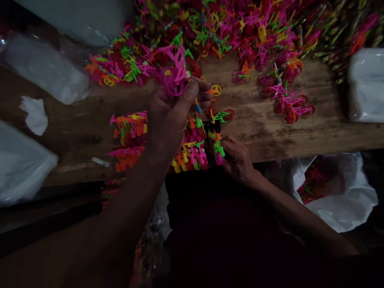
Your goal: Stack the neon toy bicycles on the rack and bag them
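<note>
Raised over the wooden table, my left hand is closed on a pink plastic toy bicycle with a purple wheel. Lower and to the right, my right hand has its fingers curled round a small green and pink toy piece at the table's front edge. Between and below the hands, rows of colourful toy pieces stand in a dark rack; my left forearm hides part of the rows. A green toy bicycle with red wheels lies just beyond the rack.
A large heap of colourful plastic toys covers the back of the wooden table. More toy bicycles lie at the right. Clear plastic bags are at the left, a white package at the right, and an open white bag below the edge.
</note>
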The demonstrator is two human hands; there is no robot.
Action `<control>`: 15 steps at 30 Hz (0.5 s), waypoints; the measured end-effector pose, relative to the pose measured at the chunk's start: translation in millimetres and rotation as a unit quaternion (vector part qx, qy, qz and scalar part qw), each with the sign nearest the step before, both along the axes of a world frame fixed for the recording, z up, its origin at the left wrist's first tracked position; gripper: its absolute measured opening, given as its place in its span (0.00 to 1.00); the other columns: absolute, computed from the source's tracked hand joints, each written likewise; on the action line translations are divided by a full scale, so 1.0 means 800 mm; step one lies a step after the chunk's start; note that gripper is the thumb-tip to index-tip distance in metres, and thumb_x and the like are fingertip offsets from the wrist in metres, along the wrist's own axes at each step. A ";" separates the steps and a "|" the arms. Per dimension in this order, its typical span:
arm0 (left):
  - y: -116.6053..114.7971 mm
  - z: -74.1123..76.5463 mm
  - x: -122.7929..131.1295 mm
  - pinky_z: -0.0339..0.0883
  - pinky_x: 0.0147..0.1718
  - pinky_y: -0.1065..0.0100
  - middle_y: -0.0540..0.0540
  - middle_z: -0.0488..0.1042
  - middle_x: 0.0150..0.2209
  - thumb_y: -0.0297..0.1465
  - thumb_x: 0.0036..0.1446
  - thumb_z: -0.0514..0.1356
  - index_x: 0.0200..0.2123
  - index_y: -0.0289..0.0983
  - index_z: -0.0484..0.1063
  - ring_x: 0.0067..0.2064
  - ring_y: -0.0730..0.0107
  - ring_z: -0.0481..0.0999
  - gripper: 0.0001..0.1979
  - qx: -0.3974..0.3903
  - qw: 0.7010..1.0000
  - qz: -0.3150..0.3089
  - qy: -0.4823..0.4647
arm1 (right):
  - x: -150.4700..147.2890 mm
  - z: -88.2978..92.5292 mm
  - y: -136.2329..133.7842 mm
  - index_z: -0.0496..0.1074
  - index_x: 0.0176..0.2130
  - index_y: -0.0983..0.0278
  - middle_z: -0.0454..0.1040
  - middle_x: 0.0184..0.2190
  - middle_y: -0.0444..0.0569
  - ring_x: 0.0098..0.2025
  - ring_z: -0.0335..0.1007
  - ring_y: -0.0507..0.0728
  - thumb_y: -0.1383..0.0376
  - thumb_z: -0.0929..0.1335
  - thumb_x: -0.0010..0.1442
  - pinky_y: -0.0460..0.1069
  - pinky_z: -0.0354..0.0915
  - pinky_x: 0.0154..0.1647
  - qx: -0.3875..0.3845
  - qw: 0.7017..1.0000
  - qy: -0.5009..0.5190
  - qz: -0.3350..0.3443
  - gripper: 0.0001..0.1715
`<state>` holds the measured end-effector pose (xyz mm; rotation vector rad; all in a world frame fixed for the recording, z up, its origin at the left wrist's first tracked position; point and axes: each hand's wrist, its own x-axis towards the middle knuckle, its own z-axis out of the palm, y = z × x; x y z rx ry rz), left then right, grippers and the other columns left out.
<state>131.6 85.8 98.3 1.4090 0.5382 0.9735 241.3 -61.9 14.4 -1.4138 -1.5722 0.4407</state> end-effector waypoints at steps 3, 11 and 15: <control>0.000 0.000 0.000 0.82 0.47 0.59 0.50 0.83 0.40 0.38 0.62 0.69 0.38 0.39 0.80 0.42 0.65 0.85 0.08 -0.016 1.000 0.002 -0.005 | -0.004 0.003 -0.003 0.75 0.39 0.61 0.74 0.30 0.48 0.37 0.68 0.57 0.66 0.63 0.72 0.51 0.69 0.38 0.018 1.000 -0.009 -0.010 0.12; -0.006 0.005 -0.002 0.82 0.48 0.56 0.48 0.83 0.41 0.35 0.65 0.66 0.37 0.41 0.80 0.43 0.64 0.84 0.05 -0.009 1.000 0.002 0.011 | -0.015 0.009 0.003 0.72 0.40 0.62 0.71 0.29 0.46 0.33 0.65 0.57 0.70 0.62 0.71 0.51 0.65 0.38 0.039 0.996 -0.075 -0.021 0.11; -0.007 0.005 -0.003 0.81 0.49 0.56 0.47 0.83 0.41 0.34 0.64 0.67 0.39 0.39 0.81 0.44 0.64 0.84 0.06 -0.029 1.000 -0.005 -0.005 | -0.018 0.009 0.003 0.68 0.38 0.61 0.66 0.26 0.44 0.31 0.60 0.56 0.74 0.61 0.70 0.51 0.62 0.36 0.054 0.991 -0.118 -0.011 0.12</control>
